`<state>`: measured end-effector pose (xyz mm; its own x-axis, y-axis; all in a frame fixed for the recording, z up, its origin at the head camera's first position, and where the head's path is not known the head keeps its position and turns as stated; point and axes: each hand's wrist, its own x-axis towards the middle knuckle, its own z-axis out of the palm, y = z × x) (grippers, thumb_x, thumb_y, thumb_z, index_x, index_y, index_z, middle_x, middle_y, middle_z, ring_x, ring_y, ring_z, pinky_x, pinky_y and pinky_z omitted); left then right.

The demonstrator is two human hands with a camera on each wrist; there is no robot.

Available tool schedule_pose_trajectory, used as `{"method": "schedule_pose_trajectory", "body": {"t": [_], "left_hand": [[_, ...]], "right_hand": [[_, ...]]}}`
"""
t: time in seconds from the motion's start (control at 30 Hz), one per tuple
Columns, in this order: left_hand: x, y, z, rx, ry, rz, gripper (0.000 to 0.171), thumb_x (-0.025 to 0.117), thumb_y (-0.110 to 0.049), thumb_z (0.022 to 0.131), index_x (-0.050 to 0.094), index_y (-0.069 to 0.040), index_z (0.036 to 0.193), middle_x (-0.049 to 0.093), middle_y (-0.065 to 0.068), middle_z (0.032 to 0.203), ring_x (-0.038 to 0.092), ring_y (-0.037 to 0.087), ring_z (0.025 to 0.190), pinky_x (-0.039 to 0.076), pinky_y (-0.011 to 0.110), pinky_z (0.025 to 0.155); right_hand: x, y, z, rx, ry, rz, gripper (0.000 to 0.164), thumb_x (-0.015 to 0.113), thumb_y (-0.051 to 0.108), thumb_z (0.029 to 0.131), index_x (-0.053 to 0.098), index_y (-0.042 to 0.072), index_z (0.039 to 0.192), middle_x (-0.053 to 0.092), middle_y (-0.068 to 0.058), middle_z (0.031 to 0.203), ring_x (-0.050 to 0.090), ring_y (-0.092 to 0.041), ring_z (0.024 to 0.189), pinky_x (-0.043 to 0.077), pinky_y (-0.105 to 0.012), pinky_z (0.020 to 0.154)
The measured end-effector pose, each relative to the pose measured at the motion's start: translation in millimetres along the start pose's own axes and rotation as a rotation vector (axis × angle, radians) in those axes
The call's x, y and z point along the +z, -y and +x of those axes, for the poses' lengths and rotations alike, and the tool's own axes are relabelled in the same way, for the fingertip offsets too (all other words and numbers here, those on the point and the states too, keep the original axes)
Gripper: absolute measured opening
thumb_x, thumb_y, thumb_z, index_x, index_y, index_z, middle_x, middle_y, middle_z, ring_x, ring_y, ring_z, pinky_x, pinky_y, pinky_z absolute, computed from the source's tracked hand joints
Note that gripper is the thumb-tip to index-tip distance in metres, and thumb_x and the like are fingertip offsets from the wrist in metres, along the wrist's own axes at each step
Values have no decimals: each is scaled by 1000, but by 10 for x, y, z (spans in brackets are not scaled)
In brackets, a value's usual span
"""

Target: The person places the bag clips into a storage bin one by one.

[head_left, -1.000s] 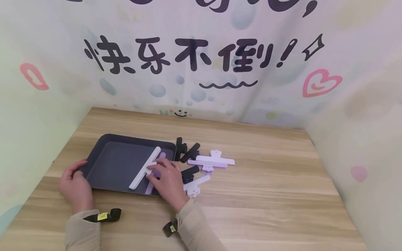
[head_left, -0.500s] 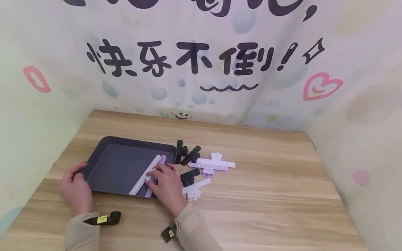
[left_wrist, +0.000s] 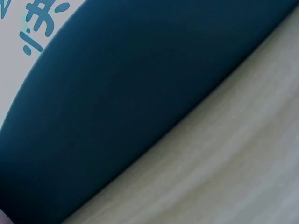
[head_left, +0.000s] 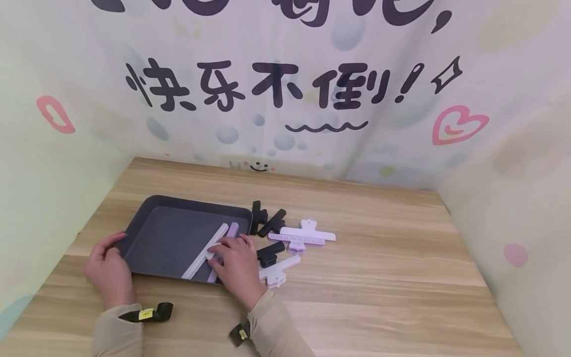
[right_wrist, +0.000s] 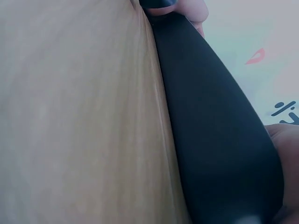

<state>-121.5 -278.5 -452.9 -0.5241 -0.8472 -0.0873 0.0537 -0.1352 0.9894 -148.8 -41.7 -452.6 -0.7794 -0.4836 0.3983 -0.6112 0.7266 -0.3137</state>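
A shallow dark grey baking tray (head_left: 169, 225) sits on the left part of the table. My left hand (head_left: 108, 270) grips its left end near the front corner. With the fingertips of my right hand (head_left: 238, 263) I pinch the middle of a white long-jawed bag clip (head_left: 200, 258), which lies slantwise in the tray's right half. Just right of it, parallel, is a purple bag clip (head_left: 233, 230), partly hidden under my fingers. Both wrist views mostly show the tray's dark outer wall (left_wrist: 140, 84) close up; part of the right hand (right_wrist: 287, 163) borders it in the right wrist view.
Right of the tray lies a loose group: several black clips (head_left: 272, 222), a white clip (head_left: 308, 232) overlapping a purple ruled clip (head_left: 296, 240), and another white clip (head_left: 278, 270). Behind the wooden table (head_left: 379, 277) hangs a printed cloth (head_left: 392, 148).
My right hand has lowered the white clip slightly toward the tray's front, bringing it down beside the purple clip. The left hand keeps its place; the head view has tilted slightly.
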Motion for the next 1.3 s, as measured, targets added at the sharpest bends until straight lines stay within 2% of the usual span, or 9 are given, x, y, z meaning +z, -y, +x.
{"method": "schedule_pose_trajectory", "body": {"t": [0.4, 0.73, 1.03, 1.23, 1.3], "left_hand": [[-12, 23, -2, 9, 3, 18, 40, 34, 8, 84, 68, -5, 99, 62, 0, 107, 46, 11, 109, 29, 22, 94], [-4, 10, 5, 4, -5, 20, 41, 34, 9, 83, 68, -5, 99, 63, 0, 107, 46, 10, 109, 29, 22, 94], [15, -18, -17, -3, -1, 17, 39, 34, 8, 84, 68, -5, 100, 62, -1, 107, 46, 11, 109, 28, 22, 94], [5, -19, -12, -18, -4, 5, 40, 34, 8, 84, 68, -5, 100, 62, -1, 107, 45, 11, 110, 28, 22, 94], [4, -16, -6, -18, -5, -6, 40, 33, 9, 84, 68, -5, 99, 62, 0, 107, 45, 12, 110, 28, 21, 93]], "right_hand": [[-25, -5, -21, -93, 96, -187, 29, 60, 39, 81, 62, 38, 110, 59, 11, 109, 46, -12, 105, 25, -40, 97], [-14, -18, -25, -48, 83, -90, 27, 63, 34, 79, 65, 32, 106, 62, 11, 104, 48, -9, 101, 24, -38, 97], [-21, -38, -19, -40, 33, -44, 25, 66, 31, 77, 67, 29, 102, 62, 11, 100, 50, -9, 98, 24, -37, 98], [9, -53, -22, -58, -1, 12, 21, 65, 28, 77, 68, 26, 98, 61, 10, 104, 49, -8, 100, 25, -36, 98], [5, -67, -14, -53, 11, 48, 20, 64, 27, 78, 67, 25, 98, 60, 11, 106, 49, -7, 102, 24, -36, 99]]}}
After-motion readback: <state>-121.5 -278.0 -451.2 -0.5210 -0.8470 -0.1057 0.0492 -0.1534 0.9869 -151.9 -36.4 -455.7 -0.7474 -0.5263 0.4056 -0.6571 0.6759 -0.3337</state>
